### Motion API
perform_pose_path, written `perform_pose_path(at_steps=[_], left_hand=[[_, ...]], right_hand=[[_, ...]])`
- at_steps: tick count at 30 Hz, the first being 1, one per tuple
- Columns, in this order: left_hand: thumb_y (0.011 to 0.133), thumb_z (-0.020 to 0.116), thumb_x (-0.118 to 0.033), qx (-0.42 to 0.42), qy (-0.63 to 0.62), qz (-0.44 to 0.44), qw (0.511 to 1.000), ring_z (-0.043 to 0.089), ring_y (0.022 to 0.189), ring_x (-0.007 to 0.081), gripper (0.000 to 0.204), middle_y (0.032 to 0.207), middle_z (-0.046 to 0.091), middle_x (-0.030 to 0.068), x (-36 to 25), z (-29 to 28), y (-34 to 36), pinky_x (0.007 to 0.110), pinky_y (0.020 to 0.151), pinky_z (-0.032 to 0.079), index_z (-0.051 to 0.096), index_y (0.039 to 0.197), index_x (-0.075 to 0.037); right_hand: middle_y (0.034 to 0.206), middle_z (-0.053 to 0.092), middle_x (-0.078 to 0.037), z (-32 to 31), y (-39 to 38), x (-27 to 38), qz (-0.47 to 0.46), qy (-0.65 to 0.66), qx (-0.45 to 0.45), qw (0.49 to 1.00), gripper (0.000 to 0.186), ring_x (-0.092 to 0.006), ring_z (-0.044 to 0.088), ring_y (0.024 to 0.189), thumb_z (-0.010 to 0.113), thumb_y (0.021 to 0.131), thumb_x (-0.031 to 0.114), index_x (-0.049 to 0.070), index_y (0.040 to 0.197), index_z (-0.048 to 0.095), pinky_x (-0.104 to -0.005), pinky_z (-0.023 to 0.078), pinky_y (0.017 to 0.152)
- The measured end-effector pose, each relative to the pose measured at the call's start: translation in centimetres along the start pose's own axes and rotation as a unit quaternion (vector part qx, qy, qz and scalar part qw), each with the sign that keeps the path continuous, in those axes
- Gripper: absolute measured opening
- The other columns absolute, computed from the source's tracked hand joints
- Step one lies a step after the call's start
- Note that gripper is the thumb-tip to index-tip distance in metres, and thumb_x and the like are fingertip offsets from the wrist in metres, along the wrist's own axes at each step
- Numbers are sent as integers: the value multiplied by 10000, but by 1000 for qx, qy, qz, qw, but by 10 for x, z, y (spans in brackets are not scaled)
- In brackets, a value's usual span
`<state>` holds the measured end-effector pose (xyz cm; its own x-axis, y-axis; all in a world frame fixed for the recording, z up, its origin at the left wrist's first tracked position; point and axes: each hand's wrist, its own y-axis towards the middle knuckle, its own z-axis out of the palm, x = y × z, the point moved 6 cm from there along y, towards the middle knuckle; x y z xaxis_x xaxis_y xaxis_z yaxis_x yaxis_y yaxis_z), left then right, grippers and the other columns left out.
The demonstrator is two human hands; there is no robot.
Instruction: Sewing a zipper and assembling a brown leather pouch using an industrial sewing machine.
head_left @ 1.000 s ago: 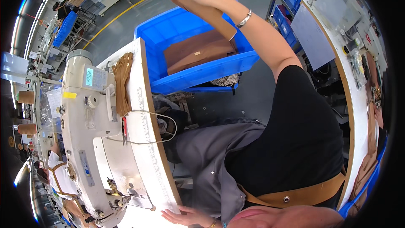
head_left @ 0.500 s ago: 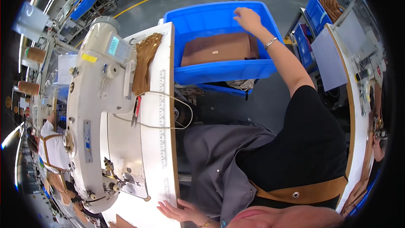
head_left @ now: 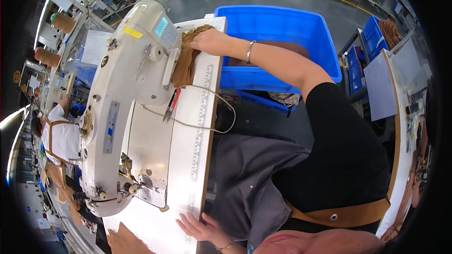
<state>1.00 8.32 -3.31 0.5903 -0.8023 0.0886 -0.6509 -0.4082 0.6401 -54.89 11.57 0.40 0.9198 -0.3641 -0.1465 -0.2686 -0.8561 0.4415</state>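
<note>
My right hand (head_left: 212, 42) is at the top of the white sewing table (head_left: 186, 160), its fingers closed on a bundle of brown strips (head_left: 185, 66) beside the sewing machine (head_left: 101, 113). Near the table's lower edge rests my left hand (head_left: 203, 229), fingers spread and holding nothing. Red-handled thread snips (head_left: 173, 104) lie just below the strips. A pale cord (head_left: 228, 99) loops from the tabletop out over its edge. A brown piece of material (head_left: 125, 241) lies at the lower left, close to the needle end of the machine.
A large blue bin (head_left: 278, 10) stands against the table's upper right side, with a brown panel (head_left: 287, 48) inside. Below it sits another blue bin (head_left: 263, 101) holding striped cord. Another worktable (head_left: 395, 127) borders the right. A person in white (head_left: 61, 134) works at the far left.
My right hand has moved left from above the blue bin to the brown strips and closed on them. My left hand stays open near the table edge. The view has shifted somewhat.
</note>
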Motion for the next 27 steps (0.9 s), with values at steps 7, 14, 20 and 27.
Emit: perform_pose_path(at_steps=[7, 14, 20, 27], left_hand=[[1081, 525, -384, 15, -32, -26, 999, 562, 1287, 500, 448, 1326, 638, 228, -4, -4, 7, 549, 1003, 521, 654, 1234, 16], [978, 686, -259, 152, -142, -80, 975, 536, 1316, 475, 408, 1386, 609, 202, 4, -13, 30, 517, 1062, 479, 642, 1295, -5], [896, 742, -143, 189, -159, -66, 967, 498, 1375, 421, 496, 1442, 575, 192, 46, -5, 72, 493, 1120, 415, 595, 1347, 0], [943, 680, -139, 166, -280, -239, 915, 582, 1219, 395, 326, 1287, 638, 181, 144, 65, 127, 466, 1004, 468, 662, 1249, -28]], right_hand=[[866, 683, -90, -26, 3, -13, 4, 17, -32, 999, 140, -299, 707, 858, 590, 864, 101, 97, 941, 707, -415, 575, 717], [1074, 739, -85, -111, -10, 36, -4, 159, -307, 938, 300, -286, 723, 925, 604, 828, -30, 85, 1082, 714, -353, 589, 783], [1121, 736, -151, -98, -29, 209, -301, 320, -206, 874, 259, -288, 736, 944, 729, 751, 5, 32, 1004, 680, -371, 602, 754], [1138, 693, -115, -73, -14, 327, -408, 351, -100, 837, 277, -308, 688, 1068, 716, 798, 80, 16, 1066, 686, -406, 567, 911]])
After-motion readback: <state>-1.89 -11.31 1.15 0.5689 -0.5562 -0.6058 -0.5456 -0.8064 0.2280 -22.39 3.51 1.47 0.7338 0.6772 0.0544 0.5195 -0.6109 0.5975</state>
